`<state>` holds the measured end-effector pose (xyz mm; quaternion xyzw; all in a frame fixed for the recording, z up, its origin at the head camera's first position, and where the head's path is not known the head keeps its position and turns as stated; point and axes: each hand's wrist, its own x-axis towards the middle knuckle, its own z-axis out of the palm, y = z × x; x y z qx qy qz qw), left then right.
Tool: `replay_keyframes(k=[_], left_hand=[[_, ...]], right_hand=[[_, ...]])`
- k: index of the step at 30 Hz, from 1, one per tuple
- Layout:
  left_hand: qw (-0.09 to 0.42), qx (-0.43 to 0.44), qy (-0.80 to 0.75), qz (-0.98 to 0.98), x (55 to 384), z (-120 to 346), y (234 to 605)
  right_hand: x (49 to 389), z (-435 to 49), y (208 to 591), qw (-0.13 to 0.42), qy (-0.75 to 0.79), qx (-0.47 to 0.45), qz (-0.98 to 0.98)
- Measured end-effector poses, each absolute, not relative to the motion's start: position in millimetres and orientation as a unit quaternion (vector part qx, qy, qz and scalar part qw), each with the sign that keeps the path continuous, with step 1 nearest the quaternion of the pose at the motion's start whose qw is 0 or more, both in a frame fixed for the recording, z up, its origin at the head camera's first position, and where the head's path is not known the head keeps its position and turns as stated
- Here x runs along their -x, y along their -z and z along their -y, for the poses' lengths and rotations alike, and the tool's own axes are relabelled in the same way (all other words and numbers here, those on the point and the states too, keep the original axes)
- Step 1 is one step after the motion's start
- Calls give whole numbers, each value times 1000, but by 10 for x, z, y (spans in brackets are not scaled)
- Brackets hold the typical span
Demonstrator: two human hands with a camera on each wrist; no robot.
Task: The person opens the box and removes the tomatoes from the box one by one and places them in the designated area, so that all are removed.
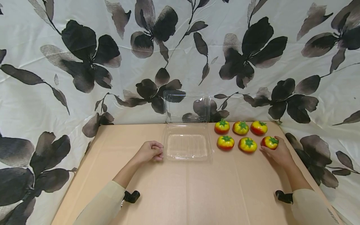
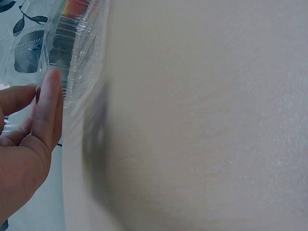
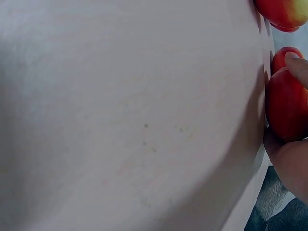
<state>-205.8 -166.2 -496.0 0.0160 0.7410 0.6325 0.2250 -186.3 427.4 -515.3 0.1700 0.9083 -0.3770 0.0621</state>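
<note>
My right hand [image 1: 281, 153] grips a red-and-yellow toy tomato [image 1: 270, 142] with a green leafy top, at the right end of the near row. In the right wrist view, thumb and fingers lie on both sides of that red tomato [image 3: 287, 106]. At the left edge of a clear plastic clamshell container [image 1: 166, 143], my left hand [image 1: 150, 151] pinches the rim between thumb and fingers. The container stands with its lid [image 1: 187, 107] raised at the back, and its tray holds nothing. In the left wrist view the container's ribbed wall [image 2: 82, 62] is beside the fingertips.
Several similar toy tomatoes [image 1: 225, 142] sit in two rows right of the container. The light brown table [image 1: 180, 190] ends just behind them, where a white cloth [image 1: 197, 75] with dark flowers hangs. Each wrist wears a black strap-on camera [image 1: 131, 197].
</note>
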Motion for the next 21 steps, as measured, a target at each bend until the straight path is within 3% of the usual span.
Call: replay_keyframes(k=[21], left_hand=[[224, -21, -633, -741, 2021, 1667, 4963]], right_hand=[[1781, -4325, 5105, 47, 371, -159, -914]])
